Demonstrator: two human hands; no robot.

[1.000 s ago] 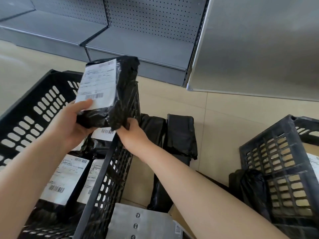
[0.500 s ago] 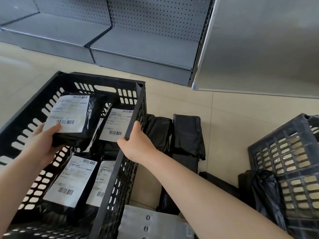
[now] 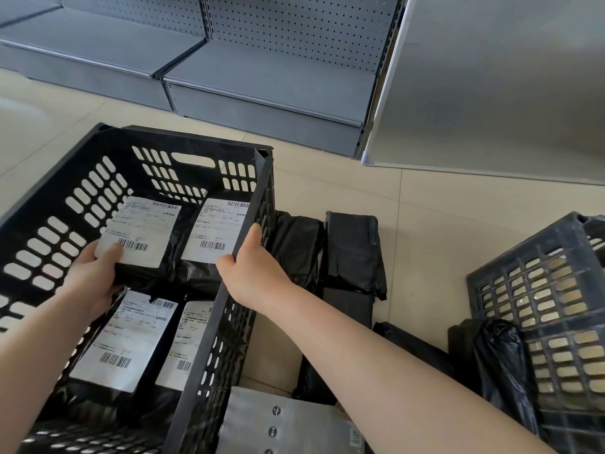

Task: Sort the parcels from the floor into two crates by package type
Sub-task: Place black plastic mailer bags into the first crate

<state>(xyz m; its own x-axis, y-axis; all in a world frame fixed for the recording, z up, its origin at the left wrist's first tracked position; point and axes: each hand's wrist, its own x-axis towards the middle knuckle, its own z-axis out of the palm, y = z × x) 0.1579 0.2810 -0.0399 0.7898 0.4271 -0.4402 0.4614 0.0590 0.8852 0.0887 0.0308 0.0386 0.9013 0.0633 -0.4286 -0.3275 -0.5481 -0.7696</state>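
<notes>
A: Where is the parcel sitting at this moment?

B: The black parcel (image 3: pixel 144 244) with the white label is lying low inside the left crate (image 3: pixel 108 142), at its far end, label facing up. The left hand (image 3: pixel 93 278) is closing around its near corner, thumb pressing on the label beside the barcode, fingers going underneath.

A: What else is lying in that crate?

B: A second labelled parcel (image 3: pixel 214 229) is lying just beside the held one, to its right. Nearer the camera two more labelled parcels (image 3: pixel 122 339) are lying side by side, the held parcel overlapping their far ends.

A: And the right hand?

B: The right hand (image 3: pixel 252 273) is gripping the top rim of the crate's right wall, thumb pointing up along the rim, fingers curling over the outside. It is carrying no parcel.

A: What is lying around the crate?

B: On the tiled floor (image 3: pixel 425 224), just right of that wall, black bagged parcels (image 3: pixel 353 250) are lying close together with no labels showing. Nearer the camera a silver-grey mailer (image 3: pixel 288 424) is lying on a brown cardboard piece (image 3: pixel 271 348). More black bags (image 3: pixel 501 371) are leaning against the right crate (image 3: pixel 540 306), which is standing well apart from the left one. I cannot tell what is inside it. Behind everything grey shelving (image 3: pixel 262 73) with a perforated back is standing along the floor.
</notes>
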